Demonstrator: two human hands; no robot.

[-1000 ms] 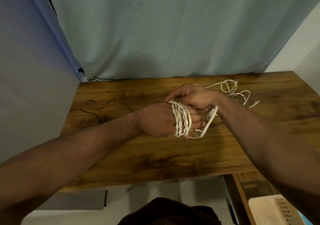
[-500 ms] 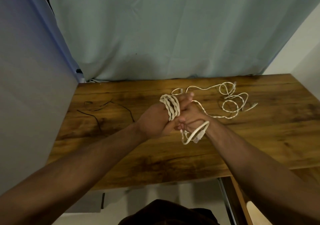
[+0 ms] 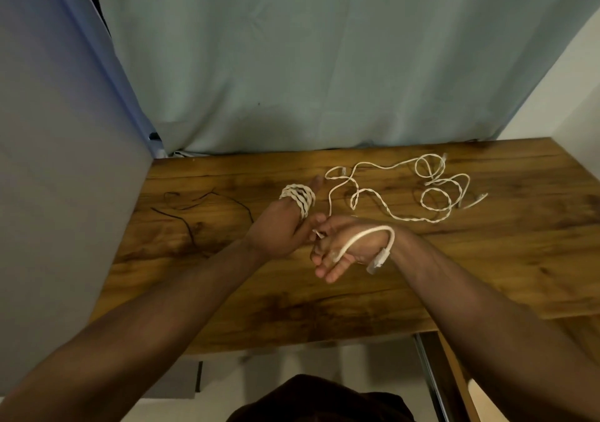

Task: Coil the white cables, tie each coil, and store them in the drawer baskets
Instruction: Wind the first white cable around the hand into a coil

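A white twisted cable is wound in several turns as a coil around the fingers of my left hand, which is held above the wooden table. My right hand sits just right of it and pinches the cable between thumb and forefinger near the coil. The cable's free end with its clear plug arcs over the back of my right hand. A second, loose white cable lies tangled on the table at the back right.
A thin black wire lies on the table's left part. A light curtain hangs behind the table and a grey panel stands at the left. The open drawer's edge shows at the lower right.
My right hand has come off the coil and dropped lower right, palm turned up, with the plug end looped over it. My left hand has tilted its coiled fingers further toward the table's back.
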